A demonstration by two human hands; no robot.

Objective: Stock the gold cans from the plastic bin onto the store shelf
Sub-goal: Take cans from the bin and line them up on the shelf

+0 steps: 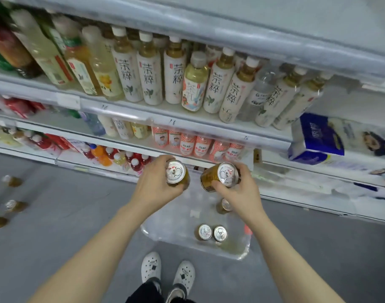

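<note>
left hand (156, 184) — fingers curled round gold can (176, 172) | right hand (242, 191) — fingers curled round second gold can (222, 177), tilted | plastic bin (174, 217): three cans (204, 231) | shelf bottles (150, 79) read 茶粹

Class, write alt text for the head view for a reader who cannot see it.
A person's left hand grips one gold can and the right hand another gold can, above a clear plastic bin on the grey floor before store shelves of bottled drinks. Three more cans stand in the bin; other cans sit on the floor at left.
</note>
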